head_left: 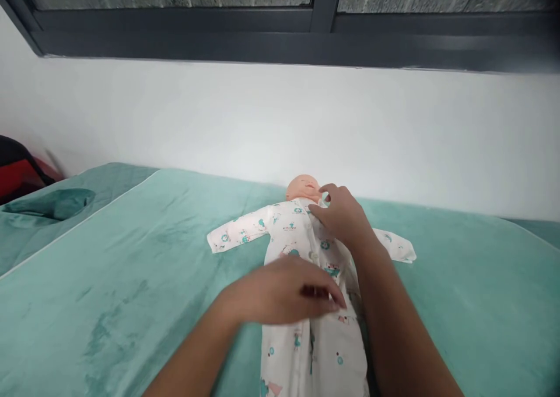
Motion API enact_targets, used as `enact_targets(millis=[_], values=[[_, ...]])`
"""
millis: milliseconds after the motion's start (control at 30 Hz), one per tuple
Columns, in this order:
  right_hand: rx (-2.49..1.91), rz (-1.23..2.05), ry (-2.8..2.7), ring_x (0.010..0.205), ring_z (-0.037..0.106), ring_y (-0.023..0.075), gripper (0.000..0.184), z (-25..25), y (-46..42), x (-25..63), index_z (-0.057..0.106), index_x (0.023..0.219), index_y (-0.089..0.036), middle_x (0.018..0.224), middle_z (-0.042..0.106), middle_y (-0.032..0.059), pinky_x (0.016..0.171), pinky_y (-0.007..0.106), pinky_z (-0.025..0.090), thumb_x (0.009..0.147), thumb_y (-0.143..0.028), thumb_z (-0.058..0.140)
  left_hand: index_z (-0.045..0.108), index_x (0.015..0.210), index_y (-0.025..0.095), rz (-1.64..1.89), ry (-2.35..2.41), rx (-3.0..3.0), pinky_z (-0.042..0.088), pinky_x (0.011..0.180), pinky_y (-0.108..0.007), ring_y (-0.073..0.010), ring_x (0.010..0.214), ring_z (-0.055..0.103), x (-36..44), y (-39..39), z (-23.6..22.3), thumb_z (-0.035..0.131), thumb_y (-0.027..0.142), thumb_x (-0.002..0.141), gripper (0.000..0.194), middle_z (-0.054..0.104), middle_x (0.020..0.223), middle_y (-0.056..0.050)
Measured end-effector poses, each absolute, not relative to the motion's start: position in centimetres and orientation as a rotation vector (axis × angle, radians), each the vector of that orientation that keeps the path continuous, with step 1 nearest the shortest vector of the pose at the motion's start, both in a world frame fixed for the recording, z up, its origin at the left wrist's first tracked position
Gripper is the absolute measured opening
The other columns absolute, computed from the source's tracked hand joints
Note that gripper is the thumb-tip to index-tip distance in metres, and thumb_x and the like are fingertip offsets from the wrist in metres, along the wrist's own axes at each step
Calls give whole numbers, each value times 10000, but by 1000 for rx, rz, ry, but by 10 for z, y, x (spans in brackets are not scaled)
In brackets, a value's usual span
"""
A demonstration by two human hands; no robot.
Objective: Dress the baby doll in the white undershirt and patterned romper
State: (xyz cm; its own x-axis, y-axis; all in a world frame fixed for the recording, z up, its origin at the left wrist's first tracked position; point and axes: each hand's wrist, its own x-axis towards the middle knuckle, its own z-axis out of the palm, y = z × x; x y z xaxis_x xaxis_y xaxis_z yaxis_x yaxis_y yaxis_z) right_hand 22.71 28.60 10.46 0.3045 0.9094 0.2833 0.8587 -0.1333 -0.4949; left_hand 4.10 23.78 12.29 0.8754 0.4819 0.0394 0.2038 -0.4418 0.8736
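A baby doll (303, 187) lies face up, its head toward the wall. It wears a white sleepsuit (286, 233) printed with small green and pink figures, both sleeves spread sideways. My right hand (343, 216) is at the suit's collar beside the doll's chin, thumb and index finger apart, the thumb touching the cloth. Over the suit's belly my left hand (289, 292) is curled and slightly blurred, thumb and fingertips close together by the front of the suit. Whether cloth is between them I cannot make out. The suit's lower legs run out of the bottom of the view.
A green velvety cover (144, 280) spreads under the doll, rumpled in places. Behind it rises a white wall (196, 117) with a dark window frame (175, 35) above. A red and black object (20, 172) stands at the far left.
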Motion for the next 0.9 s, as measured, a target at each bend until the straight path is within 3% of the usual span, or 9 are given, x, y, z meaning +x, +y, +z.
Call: enact_targets(millis=[133, 233, 367, 500, 633, 900], values=[[-2095, 241, -1537, 628, 487, 180, 147, 106, 286, 225, 555, 781, -209, 704, 591, 27, 580, 294, 338, 801, -354, 536, 729, 930, 219, 925, 1030, 1746, 438, 601, -257, -140, 662, 585, 49, 287, 116, 493, 269, 861, 251, 702, 825, -24], [-2015, 276, -1513, 607, 474, 166, 132, 103, 292, 232, 527, 659, -216, 635, 581, 7, 587, 292, 329, 778, -269, 509, 726, 805, 194, 1014, 1236, 1780, 445, 661, -284, -163, 686, 593, 67, 323, 106, 534, 241, 812, 198, 694, 775, -38], [-1745, 545, -1336, 599, 518, 158, 152, 95, 301, 244, 628, 701, -208, 622, 604, -10, 598, 284, 367, 758, -323, 546, 721, 715, 209, 876, 1295, 1998, 428, 675, -297, -195, 721, 609, 94, 341, 97, 567, 306, 808, 204, 696, 744, -36], [-1662, 612, -1247, 654, 539, 161, 185, 90, 306, 244, 687, 743, -194, 669, 638, -7, 625, 281, 377, 730, -356, 598, 713, 701, 236, 883, 1259, 2091, 418, 637, -288, -208, 775, 624, 103, 339, 93, 542, 388, 849, 273, 716, 823, -36], [-1595, 689, -1230, 726, 567, 166, 203, 90, 305, 239, 708, 796, -201, 758, 685, -7, 666, 277, 396, 725, -376, 634, 722, 784, 230, 1002, 1139, 1837, 470, 702, -279, -186, 824, 650, 98, 338, 92, 595, 320, 828, 161, 746, 924, -22], [-1404, 870, -1153, 630, 539, 151, 320, 83, 303, 239, 702, 855, -171, 722, 663, 8, 602, 269, 404, 679, -439, 701, 698, 774, 184, 1116, 1127, 1525, 500, 725, -284, -179, 802, 682, 100, 333, 96, 662, 263, 766, 87, 748, 850, -38]])
